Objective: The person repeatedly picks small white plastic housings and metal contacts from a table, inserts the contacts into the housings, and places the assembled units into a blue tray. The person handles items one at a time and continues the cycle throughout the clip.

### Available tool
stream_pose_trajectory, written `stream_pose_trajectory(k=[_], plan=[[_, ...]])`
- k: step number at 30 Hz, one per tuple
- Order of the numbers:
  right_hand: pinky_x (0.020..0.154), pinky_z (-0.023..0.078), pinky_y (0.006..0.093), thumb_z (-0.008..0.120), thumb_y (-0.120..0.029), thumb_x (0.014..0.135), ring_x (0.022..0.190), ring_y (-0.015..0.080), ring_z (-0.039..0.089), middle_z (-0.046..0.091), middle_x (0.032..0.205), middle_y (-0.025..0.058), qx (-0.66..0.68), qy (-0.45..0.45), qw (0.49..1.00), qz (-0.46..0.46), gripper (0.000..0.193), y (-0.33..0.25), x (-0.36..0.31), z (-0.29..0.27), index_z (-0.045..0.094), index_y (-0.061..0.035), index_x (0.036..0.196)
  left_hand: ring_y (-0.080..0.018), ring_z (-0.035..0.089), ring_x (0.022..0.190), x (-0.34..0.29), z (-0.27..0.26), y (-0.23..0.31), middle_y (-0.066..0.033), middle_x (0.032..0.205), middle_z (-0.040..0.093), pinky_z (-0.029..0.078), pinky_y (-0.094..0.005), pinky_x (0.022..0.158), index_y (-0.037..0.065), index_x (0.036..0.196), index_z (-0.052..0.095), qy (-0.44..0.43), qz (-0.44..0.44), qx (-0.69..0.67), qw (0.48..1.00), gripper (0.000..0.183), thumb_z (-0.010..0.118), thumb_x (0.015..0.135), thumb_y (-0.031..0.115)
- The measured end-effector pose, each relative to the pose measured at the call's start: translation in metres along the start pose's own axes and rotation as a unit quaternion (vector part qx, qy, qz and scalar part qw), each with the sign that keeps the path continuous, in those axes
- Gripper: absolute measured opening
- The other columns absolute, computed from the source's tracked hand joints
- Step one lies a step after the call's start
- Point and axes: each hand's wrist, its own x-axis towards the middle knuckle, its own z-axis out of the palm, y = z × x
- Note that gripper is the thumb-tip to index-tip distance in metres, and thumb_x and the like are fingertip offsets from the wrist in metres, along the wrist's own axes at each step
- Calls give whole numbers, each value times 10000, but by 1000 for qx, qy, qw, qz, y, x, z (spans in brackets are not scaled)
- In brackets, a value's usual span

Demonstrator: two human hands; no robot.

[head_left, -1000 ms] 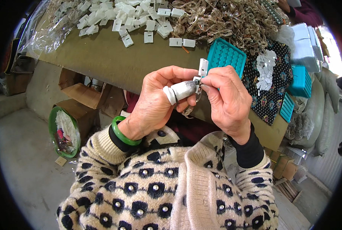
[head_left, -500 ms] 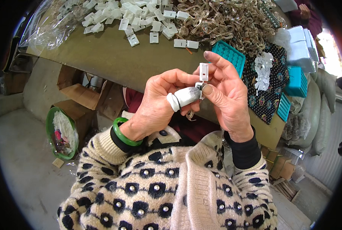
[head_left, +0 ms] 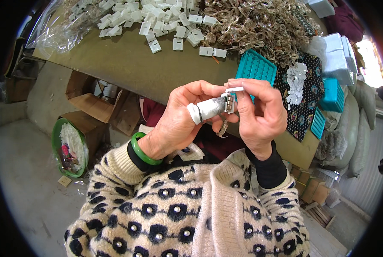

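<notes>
Between my two hands is a small white hinged plastic case point(head_left: 229, 104), its inside showing button cells or metal parts too small to make out. My left hand point(head_left: 178, 105), its thumb wrapped in a white and silvery cover, grips the case body. With thumb and fingers my right hand point(head_left: 262, 113) pinches the case's lid point(head_left: 235, 89), which stands tilted away from the body. A coiled clear wire point(head_left: 223, 128) hangs below the case, beneath my fingers. On the table beyond, many similar white cases point(head_left: 157, 21) lie in a loose heap.
Bundled coils of clear wire point(head_left: 251, 25) are piled at the back. A teal tray point(head_left: 256, 66) lies right of my hands. White flat pieces point(head_left: 296, 81) rest on a patterned cloth point(head_left: 305, 111). Teal baskets point(head_left: 331, 95) stand farther right. A green basin point(head_left: 81, 165) sits on the floor at left.
The lid has tipped from upright to nearly edge-on, exposing the inside of the case. My right hand's fingers have curled down onto the lid from a raised position.
</notes>
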Motion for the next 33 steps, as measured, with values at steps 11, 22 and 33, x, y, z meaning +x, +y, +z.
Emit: stream_pose_trajectory(k=[11, 22, 33], plan=[[801, 487, 346, 663, 60, 791, 970, 282, 573, 583, 1098, 144, -40, -75, 994, -62, 318, 2, -5, -3, 655, 12, 1105, -169, 687, 791, 5, 5, -6, -107, 1038, 669, 605, -282, 683, 38, 1144, 598, 23, 14, -54, 998, 231, 657, 939, 125], [729, 527, 422, 680, -74, 878, 770, 285, 560, 574, 894, 139, -102, -22, 980, -167, 268, 18, -13, 4, 621, 66, 1098, -61, 613, 759, 4, 7, -23, 9, 911, 641, 514, -181, 612, 99, 971, 588, 62, -54, -121, 989, 80, 660, 937, 104], [860, 488, 445, 734, -125, 755, 991, 363, 558, 527, 1143, 208, -201, -53, 973, -101, 538, -1, -22, 2, 549, 94, 1210, -63, 580, 695, 3, 10, -21, -7, 873, 627, 472, -177, 548, 95, 996, 582, 133, -33, 6, 991, 112, 664, 932, 136]])
